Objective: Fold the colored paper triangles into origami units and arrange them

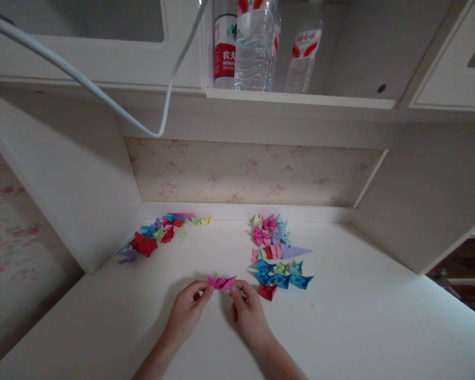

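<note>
A pink folded paper boat [221, 283] is held between my two hands above the white desk [340, 327]. My left hand [190, 306] pinches its left end between thumb and fingers. At its right end, my right hand [247, 309] grips it the same way. To the right of my right hand lie several blue paper boats [281, 280] and a red one [267, 292]. Behind them sit pink and light-coloured folded papers [267, 229] and a long purple folded paper [296, 252].
A mixed heap of folded papers, with a red piece [143, 244] in front, lies at the back left. Overhead, a shelf [301, 98] carries clear plastic bottles [255, 53] and a red-and-white bottle [225, 50]. A white cable or arm [103, 97] hangs at upper left.
</note>
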### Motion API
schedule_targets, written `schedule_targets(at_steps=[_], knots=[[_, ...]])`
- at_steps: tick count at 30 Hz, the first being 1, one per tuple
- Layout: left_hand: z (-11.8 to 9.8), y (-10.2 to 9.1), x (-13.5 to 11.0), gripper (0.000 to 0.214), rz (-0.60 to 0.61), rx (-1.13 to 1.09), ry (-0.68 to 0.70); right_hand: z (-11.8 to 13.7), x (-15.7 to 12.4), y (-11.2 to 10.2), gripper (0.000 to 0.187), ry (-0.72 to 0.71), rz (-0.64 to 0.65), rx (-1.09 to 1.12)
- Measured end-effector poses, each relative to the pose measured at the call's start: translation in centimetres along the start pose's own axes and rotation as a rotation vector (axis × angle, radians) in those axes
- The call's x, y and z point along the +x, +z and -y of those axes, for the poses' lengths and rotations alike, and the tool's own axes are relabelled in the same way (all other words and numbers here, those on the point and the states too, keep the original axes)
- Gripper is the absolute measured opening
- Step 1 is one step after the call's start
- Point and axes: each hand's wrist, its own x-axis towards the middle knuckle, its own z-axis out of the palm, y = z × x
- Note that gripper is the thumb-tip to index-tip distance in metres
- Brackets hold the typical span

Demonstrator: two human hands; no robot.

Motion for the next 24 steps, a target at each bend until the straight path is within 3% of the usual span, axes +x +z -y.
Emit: schedule_targets(at_steps=[9,14,24], knots=[[0.6,-0.3,0.1,0.036,0.026,0.087,0.141,0.9,0.2,0.0,0.039,0.049,-0.106,0.186],[0.4,-0.4,0.1,0.03,-0.011,0.154,0.209,0.8,0.3,0.0,0.043,0.043,-0.093,0.116],[0.3,0.2,0.1,0.037,-0.018,0.152,0.171,-0.1,0.2,0.1,0.039,-0.031,-0.171,0.015]])
